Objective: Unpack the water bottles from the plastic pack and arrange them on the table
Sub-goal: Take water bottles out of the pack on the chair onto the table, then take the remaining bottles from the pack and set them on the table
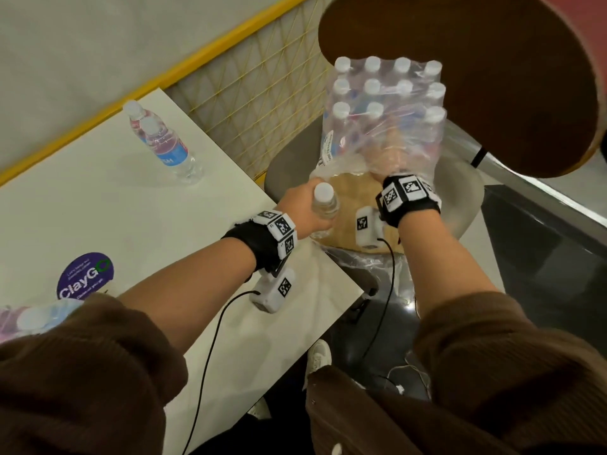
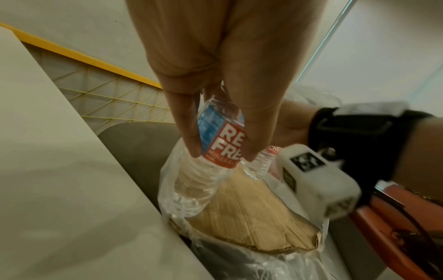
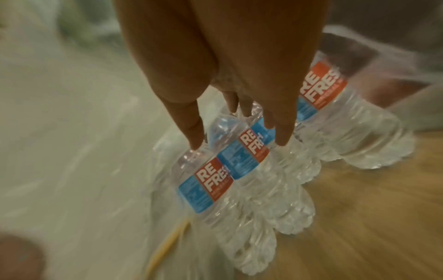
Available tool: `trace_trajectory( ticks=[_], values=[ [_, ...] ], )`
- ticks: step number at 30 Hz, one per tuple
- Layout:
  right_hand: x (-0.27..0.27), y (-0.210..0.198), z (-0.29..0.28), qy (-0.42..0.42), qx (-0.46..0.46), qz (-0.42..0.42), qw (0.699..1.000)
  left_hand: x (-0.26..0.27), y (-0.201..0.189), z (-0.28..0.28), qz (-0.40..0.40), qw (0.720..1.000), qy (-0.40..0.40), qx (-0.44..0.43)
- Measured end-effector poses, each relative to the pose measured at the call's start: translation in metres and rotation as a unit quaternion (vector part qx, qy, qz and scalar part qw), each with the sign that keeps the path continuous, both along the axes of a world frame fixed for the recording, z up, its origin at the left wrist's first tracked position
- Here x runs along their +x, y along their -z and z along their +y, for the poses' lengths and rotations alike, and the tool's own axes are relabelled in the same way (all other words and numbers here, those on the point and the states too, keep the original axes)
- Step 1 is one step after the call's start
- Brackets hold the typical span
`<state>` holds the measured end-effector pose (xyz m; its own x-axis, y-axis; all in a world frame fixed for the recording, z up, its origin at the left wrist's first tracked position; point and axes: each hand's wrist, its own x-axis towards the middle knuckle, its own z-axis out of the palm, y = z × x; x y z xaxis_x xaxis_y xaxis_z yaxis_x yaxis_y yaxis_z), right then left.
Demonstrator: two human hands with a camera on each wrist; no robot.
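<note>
My left hand (image 1: 308, 208) (image 2: 221, 151) grips a clear water bottle (image 1: 325, 200) (image 2: 196, 185) with a red and blue label, thumb on one side and fingers on the other, just above the pack's cardboard base (image 1: 351, 198) (image 2: 251, 214). The torn plastic pack (image 1: 387, 103) stands on a chair and holds several capped bottles. My right hand (image 1: 391, 156) (image 3: 239, 136) reaches inside the wrap with straight fingers, the thumb and fingertips touching the shoulders of the front bottles (image 3: 242, 155). Two bottles (image 1: 170, 152) stand upright on the white table (image 1: 98, 208).
The grey chair (image 1: 285, 165) under the pack touches the table's right edge. A round brown tabletop (image 1: 460, 77) overhangs the pack at the top right. More capped bottles (image 1: 36, 318) show at the bottom left beside a purple sticker (image 1: 85, 277). Cables hang from both wrists.
</note>
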<state>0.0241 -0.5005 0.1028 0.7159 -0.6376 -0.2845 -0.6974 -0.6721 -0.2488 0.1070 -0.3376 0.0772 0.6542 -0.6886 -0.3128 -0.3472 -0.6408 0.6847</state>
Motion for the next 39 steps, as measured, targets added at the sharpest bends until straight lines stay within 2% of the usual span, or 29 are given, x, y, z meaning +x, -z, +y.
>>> trace_trajectory(
  ticks=[1,3,6,11,14,16,18,20,23,25,29,31,35,37,39],
  values=[
    [-0.001,-0.004,-0.002,-0.033,-0.035,0.032,0.998,-0.001,0.0,0.001,0.008,1.0,-0.001,-0.006],
    [-0.001,-0.005,-0.004,-0.059,-0.029,0.073,0.995,-0.001,-0.001,0.002,0.017,1.0,-0.002,-0.019],
    [0.005,-0.002,-0.007,-0.062,-0.01,0.079,0.995,0.0,-0.004,0.007,0.028,0.998,-0.015,-0.051],
    [-0.025,0.019,0.006,-0.073,0.006,0.105,0.992,0.003,-0.012,0.047,0.045,0.985,-0.072,-0.152],
    [-0.027,0.02,0.019,0.028,0.139,0.032,0.989,0.008,-0.033,0.085,0.071,0.978,-0.093,-0.172],
    [-0.028,0.017,0.031,0.088,0.247,-0.066,0.963,0.015,-0.044,0.112,0.092,0.983,-0.09,-0.128],
    [-0.038,0.007,0.05,0.139,0.353,-0.169,0.91,0.023,-0.049,0.14,0.075,0.992,-0.089,-0.053],
    [-0.048,-0.004,0.071,0.093,0.414,-0.199,0.883,0.028,-0.054,0.169,0.045,0.994,-0.1,0.017],
    [-0.044,-0.023,0.109,-0.035,0.465,-0.172,0.868,0.035,-0.056,0.209,0.008,0.987,-0.096,0.13],
    [-0.03,-0.028,0.144,-0.08,0.497,-0.138,0.853,0.039,-0.059,0.23,0.001,0.978,-0.088,0.191],
    [0.002,-0.009,0.234,-0.227,0.448,-0.049,0.863,0.044,-0.063,0.265,-0.029,0.963,-0.056,0.261],
    [0.012,-0.002,0.28,-0.275,0.431,-0.02,0.859,0.045,-0.062,0.284,-0.045,0.957,-0.05,0.283],
    [0.017,0.007,0.352,-0.287,0.436,-0.008,0.853,0.049,-0.063,0.315,-0.044,0.946,-0.027,0.319],
    [0.016,0.012,0.378,-0.272,0.445,-0.036,0.853,0.051,-0.07,0.322,-0.046,0.951,-0.016,0.305],
    [0.012,0.017,0.396,-0.256,0.449,-0.072,0.853,0.048,-0.088,0.333,-0.082,0.96,-0.015,0.266]
  ],
)
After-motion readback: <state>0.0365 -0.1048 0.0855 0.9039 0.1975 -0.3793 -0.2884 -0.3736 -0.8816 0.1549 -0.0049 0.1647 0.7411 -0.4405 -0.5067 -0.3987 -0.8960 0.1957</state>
